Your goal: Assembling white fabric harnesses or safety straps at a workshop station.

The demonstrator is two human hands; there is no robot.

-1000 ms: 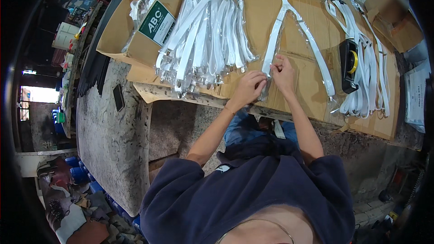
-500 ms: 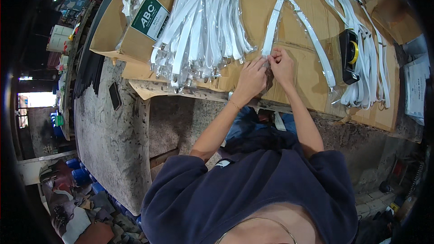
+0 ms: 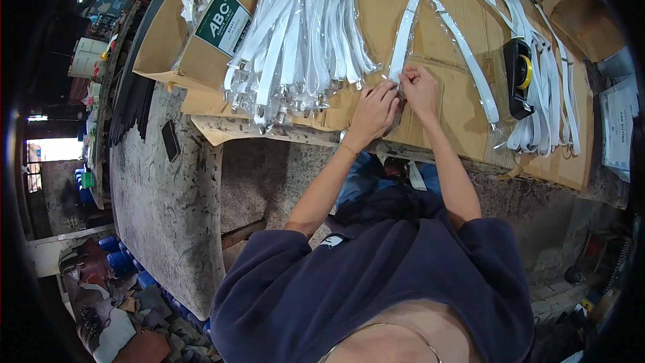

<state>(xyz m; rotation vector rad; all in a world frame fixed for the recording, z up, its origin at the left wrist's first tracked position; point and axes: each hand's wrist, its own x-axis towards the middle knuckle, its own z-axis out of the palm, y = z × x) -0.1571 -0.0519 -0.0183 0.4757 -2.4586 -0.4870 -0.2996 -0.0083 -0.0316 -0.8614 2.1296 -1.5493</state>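
A white Y-shaped pair of suspenders (image 3: 403, 35) lies flat on the cardboard, its straps in narrow clear plastic sleeves. Its lower left strap end is at my hands; the right strap reaches down toward the table edge. My left hand (image 3: 375, 111) has its fingers closed together at the left side of that strap end, over the clear plastic. On the other side, my right hand (image 3: 420, 94) pinches thumb and fingers together at the same end. My fingers hide the exact grip and the clip, if there is one.
To the left lie a heap of bagged white suspenders (image 3: 299, 40) and an open carton (image 3: 158, 47). A black tape dispenser (image 3: 516, 87) with a yellow hub sits at right, beside loose white suspenders (image 3: 541, 111). A phone (image 3: 171, 141) lies on the grey side surface.
My right hand's fingertips have lifted and curled slightly at the strap end. My left hand has shifted a little, staying by the same end. The suspenders lie much as before.
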